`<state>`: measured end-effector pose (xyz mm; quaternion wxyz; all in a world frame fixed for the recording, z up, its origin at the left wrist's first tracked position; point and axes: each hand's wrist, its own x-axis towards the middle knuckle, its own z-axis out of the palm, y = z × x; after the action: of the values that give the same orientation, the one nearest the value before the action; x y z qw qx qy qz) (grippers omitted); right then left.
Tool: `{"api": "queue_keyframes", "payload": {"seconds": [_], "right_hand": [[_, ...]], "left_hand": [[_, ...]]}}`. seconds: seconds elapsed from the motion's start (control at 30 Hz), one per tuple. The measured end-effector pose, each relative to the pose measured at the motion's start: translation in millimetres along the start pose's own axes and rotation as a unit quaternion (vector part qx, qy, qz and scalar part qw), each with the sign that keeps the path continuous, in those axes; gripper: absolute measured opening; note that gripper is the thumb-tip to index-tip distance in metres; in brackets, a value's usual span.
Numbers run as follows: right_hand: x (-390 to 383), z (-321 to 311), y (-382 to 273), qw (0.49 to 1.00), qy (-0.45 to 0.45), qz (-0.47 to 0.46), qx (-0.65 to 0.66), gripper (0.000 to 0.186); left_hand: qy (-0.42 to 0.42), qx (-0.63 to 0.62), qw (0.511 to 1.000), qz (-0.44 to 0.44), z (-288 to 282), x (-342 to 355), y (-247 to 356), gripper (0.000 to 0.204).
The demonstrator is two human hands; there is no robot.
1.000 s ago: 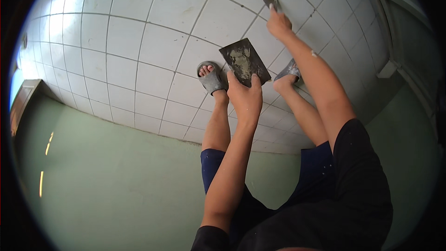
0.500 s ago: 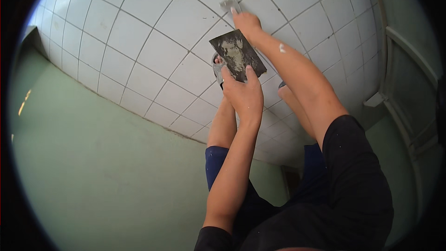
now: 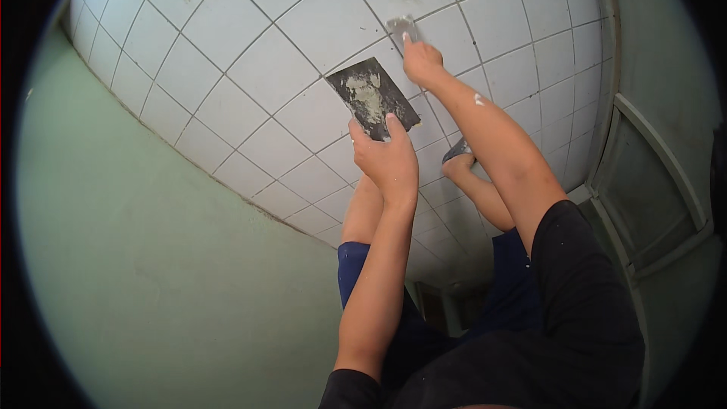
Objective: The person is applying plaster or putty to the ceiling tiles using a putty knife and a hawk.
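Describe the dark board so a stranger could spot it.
Over the white tiled floor, find the person's left hand. It holds the near edge of a flat, dark rectangular board smeared with pale paste. It is larger and darker than the scraper in the right hand.

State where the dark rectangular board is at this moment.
In the head view, the dark board is just above the centre, gripped at its lower edge by the left hand, below and left of the right hand.

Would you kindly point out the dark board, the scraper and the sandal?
Dark board (image 3: pixel 371 97): head view, on its paste-smeared middle.
Scraper (image 3: pixel 401 26): head view, on its blade.
Sandal (image 3: pixel 457 150): head view, on its visible upper.
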<state>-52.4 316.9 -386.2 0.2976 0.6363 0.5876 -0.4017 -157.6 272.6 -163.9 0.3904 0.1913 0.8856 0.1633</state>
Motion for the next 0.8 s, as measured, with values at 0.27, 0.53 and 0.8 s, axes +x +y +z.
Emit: {"api": "queue_keyframes", "payload": {"seconds": [0.27,0.53,0.8], "right_hand": [[19,-39,1,0.999,0.012,0.029,0.034,0.057],[85,-117,56,0.991,0.11,0.031,0.065,0.064],[75,-121,80,0.998,0.053,0.025,0.016,0.063]], "left_hand": [[-0.045,-0.041,0.998,0.026,-3,16,20,0.041],[-0.115,-0.072,0.99,0.046,1,19,40,0.036],[-0.052,-0.024,0.991,0.121,22,13,43,0.024]]}}
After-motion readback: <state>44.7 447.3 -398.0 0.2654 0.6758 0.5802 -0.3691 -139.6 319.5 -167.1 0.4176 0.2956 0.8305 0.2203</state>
